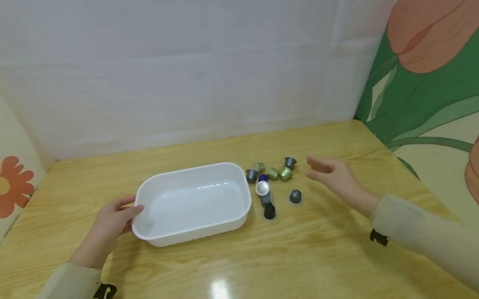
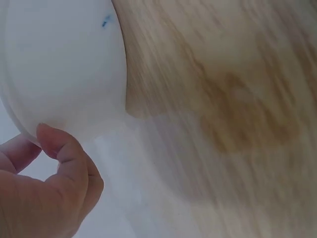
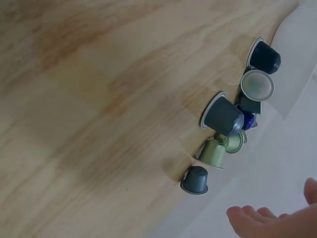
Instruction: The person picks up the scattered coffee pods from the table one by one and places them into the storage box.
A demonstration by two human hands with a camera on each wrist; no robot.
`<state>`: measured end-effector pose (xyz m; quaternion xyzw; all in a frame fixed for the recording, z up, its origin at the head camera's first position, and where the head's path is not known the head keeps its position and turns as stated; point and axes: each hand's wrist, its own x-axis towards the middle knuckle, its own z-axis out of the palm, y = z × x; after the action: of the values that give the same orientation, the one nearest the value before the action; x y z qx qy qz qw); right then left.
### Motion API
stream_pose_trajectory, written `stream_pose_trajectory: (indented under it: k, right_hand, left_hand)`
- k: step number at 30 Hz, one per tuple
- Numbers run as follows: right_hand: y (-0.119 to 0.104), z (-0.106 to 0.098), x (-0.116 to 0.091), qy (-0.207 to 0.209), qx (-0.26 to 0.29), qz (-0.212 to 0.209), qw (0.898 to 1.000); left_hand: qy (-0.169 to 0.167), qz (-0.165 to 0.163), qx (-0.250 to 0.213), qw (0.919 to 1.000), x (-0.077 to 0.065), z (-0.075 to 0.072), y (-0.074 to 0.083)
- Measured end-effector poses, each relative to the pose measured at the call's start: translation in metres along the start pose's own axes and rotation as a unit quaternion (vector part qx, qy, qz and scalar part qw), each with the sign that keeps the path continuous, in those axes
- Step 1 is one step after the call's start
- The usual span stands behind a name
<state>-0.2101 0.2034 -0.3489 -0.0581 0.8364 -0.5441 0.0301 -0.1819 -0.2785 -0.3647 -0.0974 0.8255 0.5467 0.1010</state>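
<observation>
While the left hand (image 1: 113, 222) pinches a white tray (image 1: 196, 234) by the rim at its left end, thumb over the edge, the right hand (image 1: 337, 178) hovers, fingers uncurled and holding nothing, just right of a huddle of coffee capsules (image 1: 273, 173) on the wooden desk (image 1: 291, 264). The huddle lies close beside the tray's right end, and that crowding looks the likeliest source of trouble. A shove from the left hand could drive the tray's right wall into the nearest slate-grey capsule (image 1: 251, 175) and scatter the group. A green capsule (image 1: 286, 173) tipped on its side could roll if brushed. A silver-faced capsule (image 1: 262, 188) sits in the thick of it; whether it leans on its neighbours is hard to make out, so lifting one there may topple another. Slightly apart, a dark capsule (image 1: 295, 196) stands on its broad rim, where a low sweep of the right hand could knock it over. Gripped at one end only, the tray may also swivel if raised.
</observation>
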Motion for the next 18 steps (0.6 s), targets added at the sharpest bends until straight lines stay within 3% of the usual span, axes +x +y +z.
stream_pose_trajectory:
  k: [8,18]
  right_hand:
    - [0.008,0.008,0.0,-0.007,0.017,0.026,0.999]
    - [0.025,0.017,0.003,-0.039,-0.006,0.049,0.998]
  left_hand:
    - [-0.052,-0.005,-0.122,0.9911,0.007,-0.004,-0.005]
    - [-0.083,-0.049,-0.152,0.9836,0.011,-0.011,-0.005]
